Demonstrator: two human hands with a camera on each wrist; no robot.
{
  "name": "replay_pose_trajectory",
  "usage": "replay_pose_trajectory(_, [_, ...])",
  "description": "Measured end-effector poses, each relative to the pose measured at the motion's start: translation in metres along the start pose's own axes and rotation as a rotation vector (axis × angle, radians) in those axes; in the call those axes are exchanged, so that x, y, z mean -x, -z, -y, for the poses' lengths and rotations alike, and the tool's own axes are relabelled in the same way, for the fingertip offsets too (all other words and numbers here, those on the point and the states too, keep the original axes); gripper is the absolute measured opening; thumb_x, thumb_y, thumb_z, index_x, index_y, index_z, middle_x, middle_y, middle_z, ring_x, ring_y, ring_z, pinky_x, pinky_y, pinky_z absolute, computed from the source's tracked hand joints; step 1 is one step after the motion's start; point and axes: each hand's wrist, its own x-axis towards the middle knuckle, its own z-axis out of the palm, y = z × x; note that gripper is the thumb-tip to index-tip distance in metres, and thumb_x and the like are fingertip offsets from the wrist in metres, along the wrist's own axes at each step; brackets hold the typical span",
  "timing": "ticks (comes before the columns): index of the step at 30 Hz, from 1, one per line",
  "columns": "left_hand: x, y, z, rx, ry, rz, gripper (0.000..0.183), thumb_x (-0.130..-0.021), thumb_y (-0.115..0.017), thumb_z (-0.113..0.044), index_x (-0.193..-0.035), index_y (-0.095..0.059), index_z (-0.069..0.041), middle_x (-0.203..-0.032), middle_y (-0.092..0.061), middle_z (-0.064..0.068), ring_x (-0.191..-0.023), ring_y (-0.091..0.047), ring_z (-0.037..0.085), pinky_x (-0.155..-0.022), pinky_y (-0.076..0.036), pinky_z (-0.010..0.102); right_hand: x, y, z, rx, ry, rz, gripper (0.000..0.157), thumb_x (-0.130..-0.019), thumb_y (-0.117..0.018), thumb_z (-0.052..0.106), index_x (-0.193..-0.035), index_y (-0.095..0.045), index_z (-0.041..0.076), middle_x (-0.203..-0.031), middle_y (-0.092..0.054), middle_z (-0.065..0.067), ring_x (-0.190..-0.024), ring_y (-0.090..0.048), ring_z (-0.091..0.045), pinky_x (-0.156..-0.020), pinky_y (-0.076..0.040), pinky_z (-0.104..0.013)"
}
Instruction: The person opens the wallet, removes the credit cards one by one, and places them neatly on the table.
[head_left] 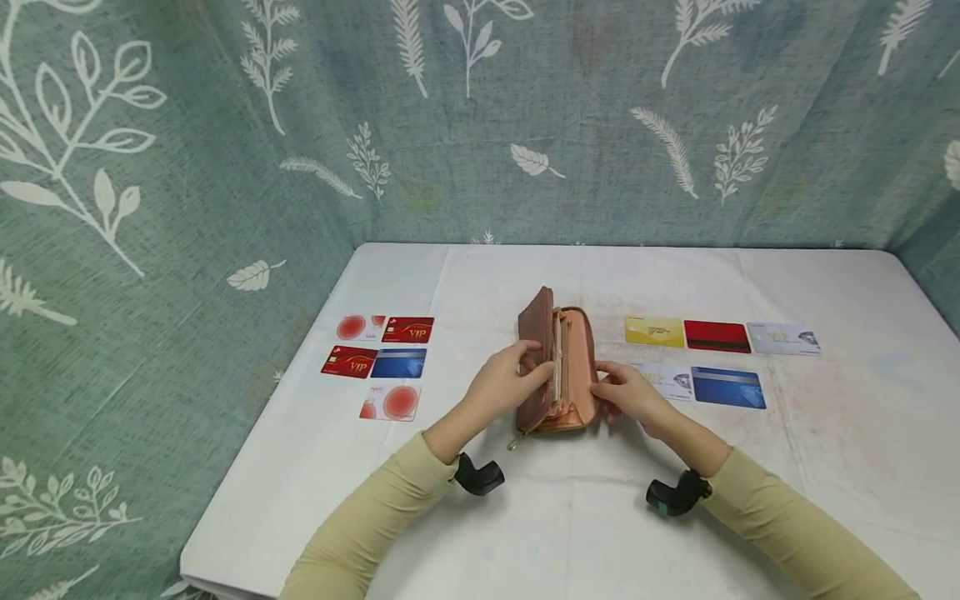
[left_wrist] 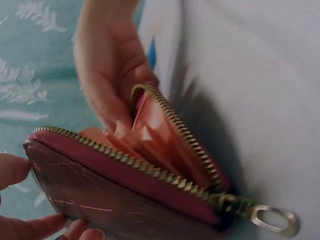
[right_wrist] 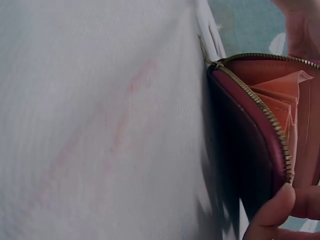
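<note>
A brown zip-around wallet (head_left: 579,354) stands unzipped and spread in the middle of the table, its peach lining and inner pockets showing. My left hand (head_left: 501,382) grips the left cover, with the thumb at its upper edge and the fingers along the outer side. At the right cover, my right hand (head_left: 632,395) pinches the edge between thumb and fingers. In the left wrist view the metal zipper pull (left_wrist: 275,220) hangs off the near end. The right wrist view shows the wallet's dark outer cover (right_wrist: 245,145) and the right thumb (right_wrist: 272,212) on its zipper edge.
Left of the wallet lie several cards, among them a red VIP card (head_left: 349,362), a blue card (head_left: 398,363) and a white card with red circles (head_left: 390,402). To the right are a yellow card (head_left: 654,331), a red card (head_left: 717,337), white VIP cards (head_left: 783,338) and a blue card (head_left: 727,388).
</note>
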Motion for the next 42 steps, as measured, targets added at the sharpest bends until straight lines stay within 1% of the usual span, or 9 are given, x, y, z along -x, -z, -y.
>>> replay_pose_trajectory(3, [0.001,-0.007,-0.003,-0.119,-0.016,0.033,0.052,-0.090,-0.052,-0.046,-0.128,-0.051,-0.010,-0.117,-0.059,0.008,-0.106,-0.056,0.022,-0.083,-0.047,0.038,0.000,0.000,0.000,0.037,-0.032,0.013,0.055,-0.092,-0.047,0.008,-0.139,-0.025,-0.010,-0.072,-0.051,-0.004,-0.052,-0.050,-0.008,-0.051,-0.046,-0.024])
replay_pose_trajectory(5, [0.001,-0.012,-0.003,-0.192,-0.023,0.055,0.054,-0.089,-0.051,-0.048,-0.128,-0.051,-0.011,-0.122,-0.056,0.009,-0.111,-0.054,0.022,-0.086,-0.046,0.039,0.000,0.000,-0.001,0.036,-0.044,0.042,0.054,-0.093,-0.045,0.007,-0.139,-0.024,-0.011,-0.070,-0.050,-0.003,-0.053,-0.050,-0.008,-0.052,-0.047,-0.023])
replay_pose_trajectory(10, [0.003,-0.022,-0.002,-0.377,-0.051,0.085,0.054,-0.088,-0.051,-0.051,-0.124,-0.055,-0.011,-0.114,-0.056,0.008,-0.098,-0.058,0.022,-0.077,-0.049,0.035,0.001,-0.001,-0.003,0.002,-0.051,0.095,0.050,-0.095,-0.041,0.006,-0.138,-0.022,-0.013,-0.069,-0.053,-0.004,-0.057,-0.053,-0.008,-0.055,-0.048,-0.023])
replay_pose_trajectory(13, [0.004,-0.029,0.000,-0.482,-0.064,0.098,0.053,-0.087,-0.053,-0.051,-0.122,-0.056,-0.011,-0.108,-0.055,0.008,-0.091,-0.058,0.021,-0.072,-0.049,0.033,0.002,0.001,-0.004,-0.022,-0.053,0.098,0.049,-0.096,-0.039,0.007,-0.139,-0.022,-0.011,-0.070,-0.056,-0.005,-0.059,-0.055,-0.009,-0.057,-0.049,-0.025])
replay_pose_trajectory(18, [0.006,-0.038,0.001,-0.562,-0.054,0.087,0.052,-0.085,-0.055,-0.051,-0.120,-0.057,-0.013,-0.107,-0.052,0.008,-0.089,-0.055,0.022,-0.070,-0.048,0.034,0.003,0.003,-0.007,-0.024,-0.049,0.099,0.050,-0.097,-0.039,0.009,-0.139,-0.022,-0.011,-0.071,-0.057,-0.006,-0.061,-0.056,-0.010,-0.058,-0.050,-0.027])
replay_pose_trajectory(24, [0.006,-0.044,0.001,-0.652,-0.085,0.053,0.051,-0.083,-0.057,-0.053,-0.111,-0.059,-0.011,-0.099,-0.051,0.007,-0.082,-0.053,0.021,-0.061,-0.047,0.032,0.003,0.002,-0.011,-0.025,-0.053,0.112,0.050,-0.095,-0.041,0.007,-0.137,-0.023,-0.015,-0.069,-0.057,-0.005,-0.059,-0.056,-0.010,-0.056,-0.050,-0.026])
replay_pose_trajectory(34, [0.008,-0.044,0.002,-0.698,-0.066,0.038,0.048,-0.081,-0.059,-0.054,-0.105,-0.060,-0.012,-0.096,-0.050,0.006,-0.080,-0.053,0.021,-0.059,-0.046,0.032,0.002,-0.006,-0.012,-0.004,-0.025,0.120,0.048,-0.094,-0.041,0.007,-0.136,-0.028,-0.014,-0.075,-0.059,-0.007,-0.064,-0.057,-0.011,-0.058,-0.051,-0.028])
replay_pose_trajectory(38, [0.008,-0.044,0.004,-0.681,-0.063,0.028,0.049,-0.082,-0.058,-0.054,-0.109,-0.060,-0.013,-0.098,-0.050,0.006,-0.082,-0.052,0.021,-0.061,-0.047,0.033,0.003,-0.002,-0.011,0.014,-0.032,0.139,0.050,-0.095,-0.042,0.010,-0.136,-0.028,-0.012,-0.077,-0.061,-0.010,-0.065,-0.059,-0.012,-0.060,-0.052,-0.028])
replay_pose_trajectory(42, [0.010,-0.041,0.009,-0.572,-0.077,0.026,0.050,-0.086,-0.058,-0.047,-0.120,-0.056,-0.011,-0.104,-0.052,0.007,-0.089,-0.053,0.021,-0.068,-0.048,0.032,0.010,0.016,-0.008,0.055,0.006,0.137,0.053,-0.095,-0.044,0.014,-0.137,-0.025,-0.012,-0.102,-0.060,-0.023,-0.075,-0.063,-0.017,-0.067,-0.053,-0.031])
